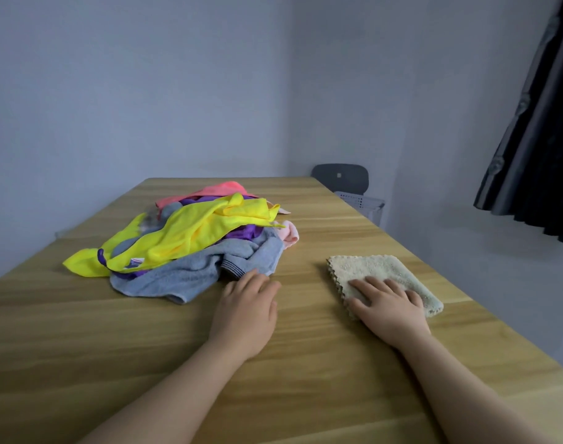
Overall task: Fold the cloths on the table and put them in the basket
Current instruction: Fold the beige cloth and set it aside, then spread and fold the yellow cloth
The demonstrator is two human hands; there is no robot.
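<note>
Head view looks down on a wooden table (305, 363) where the right hand (390, 310) lies palm-down on a folded beige cloth (379, 270) at the near right. Its fingers are spread loosely and flat, pressing the cloth rather than pinching it. To finish this fold well, I judge it should smooth outward and square the scalloped edges before lifting.

Left of it, the left hand (246, 310) rests flat with fingers close together, fingertips touching the grey towel (190, 277) at the near edge of the unfolded pile (184, 238). A pale basket (363, 205) sits beyond the table's far right corner, well apart.
</note>
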